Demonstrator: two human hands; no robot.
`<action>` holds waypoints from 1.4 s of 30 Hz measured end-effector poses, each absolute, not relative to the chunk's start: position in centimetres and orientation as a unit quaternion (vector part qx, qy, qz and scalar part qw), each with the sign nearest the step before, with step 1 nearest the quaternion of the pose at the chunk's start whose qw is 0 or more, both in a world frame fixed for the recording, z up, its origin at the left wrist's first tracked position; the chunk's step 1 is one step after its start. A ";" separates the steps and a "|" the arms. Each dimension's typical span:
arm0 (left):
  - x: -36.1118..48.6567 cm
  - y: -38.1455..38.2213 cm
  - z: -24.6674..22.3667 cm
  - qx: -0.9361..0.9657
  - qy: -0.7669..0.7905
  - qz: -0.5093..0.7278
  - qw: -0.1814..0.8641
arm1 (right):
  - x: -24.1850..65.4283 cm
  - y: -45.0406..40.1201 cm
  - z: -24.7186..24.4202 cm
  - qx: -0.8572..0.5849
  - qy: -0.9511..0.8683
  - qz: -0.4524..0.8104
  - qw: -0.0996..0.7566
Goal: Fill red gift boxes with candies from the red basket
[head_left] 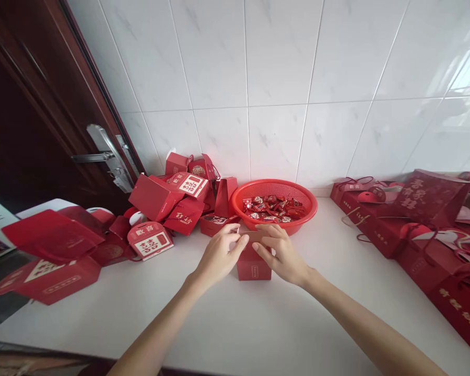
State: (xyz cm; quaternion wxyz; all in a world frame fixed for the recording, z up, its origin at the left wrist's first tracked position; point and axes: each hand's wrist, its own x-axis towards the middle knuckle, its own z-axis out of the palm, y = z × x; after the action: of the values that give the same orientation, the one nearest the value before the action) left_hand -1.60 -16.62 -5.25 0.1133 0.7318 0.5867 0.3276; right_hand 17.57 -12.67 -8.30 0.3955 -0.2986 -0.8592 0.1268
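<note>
Our left hand [222,247] and right hand [280,254] grip an upright red cardboard box [254,262]; its label [254,271] faces us, illegibly small.

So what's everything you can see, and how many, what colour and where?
Small box: one, red, on the table between the hands
Basket: one, red, by the wall, beyond the small box
Wrapped packets: many, mostly red, in the basket
Piled boxes: many, red, some with white panels, left
Boxes and bags: several, red, right
Table: one, white, underneath
Tiled wall: one, white with grey marks, behind
Door: one, dark brown, left
Handle: one, silver, on the door
Left hand: one, bare, at the small box
Right hand: one, bare, at the small box
</note>
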 end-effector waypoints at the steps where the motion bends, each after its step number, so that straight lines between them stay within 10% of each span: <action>1: -1.6 -16.5 -5.2 0.732 0.584 0.335 0.109 | 17.4 -12.6 -8.4 -0.303 -0.853 0.131 0.404; 14: -2.0 -15.2 -5.6 0.731 0.585 0.310 0.166 | 19.1 -13.2 -6.7 -0.203 -0.904 0.168 0.337; 32: -4.3 -14.1 -4.6 0.476 0.580 0.423 0.508 | 19.3 -15.5 -12.5 -0.122 -0.878 0.056 0.459; 42: -4.3 -13.4 -3.1 0.596 0.549 0.390 0.437 | 21.1 -15.3 -11.5 -0.274 -0.694 0.213 0.631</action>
State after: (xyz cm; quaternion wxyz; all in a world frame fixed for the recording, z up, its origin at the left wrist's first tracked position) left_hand -4.31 -13.44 -3.05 0.4373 0.5958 0.5494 0.3897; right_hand 21.14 -15.27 -11.47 0.6313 -0.2739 -0.6936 0.2130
